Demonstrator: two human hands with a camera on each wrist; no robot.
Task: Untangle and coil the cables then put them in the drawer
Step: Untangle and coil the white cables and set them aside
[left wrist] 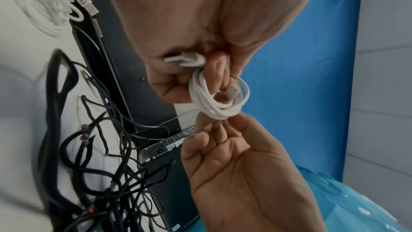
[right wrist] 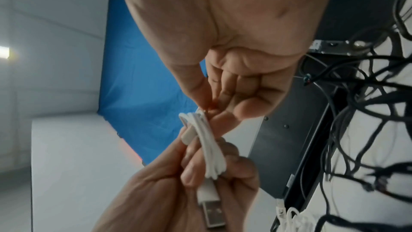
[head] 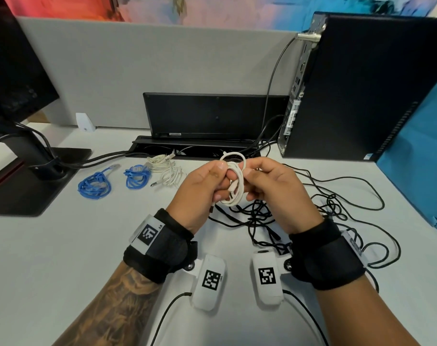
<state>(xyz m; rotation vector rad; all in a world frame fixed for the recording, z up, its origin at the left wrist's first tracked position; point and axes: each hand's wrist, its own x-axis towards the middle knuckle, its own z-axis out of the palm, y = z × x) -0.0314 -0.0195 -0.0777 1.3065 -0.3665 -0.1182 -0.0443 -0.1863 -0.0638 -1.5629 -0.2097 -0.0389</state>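
A white USB cable (head: 234, 181) wound into a small coil is held above the desk between both hands. My left hand (head: 205, 186) grips the coil (left wrist: 214, 101) with curled fingers, and its USB plug (right wrist: 210, 213) sticks out below the fist. My right hand (head: 267, 183) pinches the coil's top (right wrist: 196, 119) between thumb and forefinger. A tangle of black cables (head: 287, 216) lies on the desk under and right of the hands. Two coiled blue cables (head: 95, 188) (head: 136, 176) and a loose white cable bundle (head: 167, 171) lie to the left. No drawer is in view.
A black computer tower (head: 357, 91) stands at the back right, with a blue sheet (head: 419, 151) beside it. A monitor stand (head: 37, 171) occupies the left. A black open cable tray (head: 202, 146) with an upright lid sits at the back against the grey partition (head: 137, 71).
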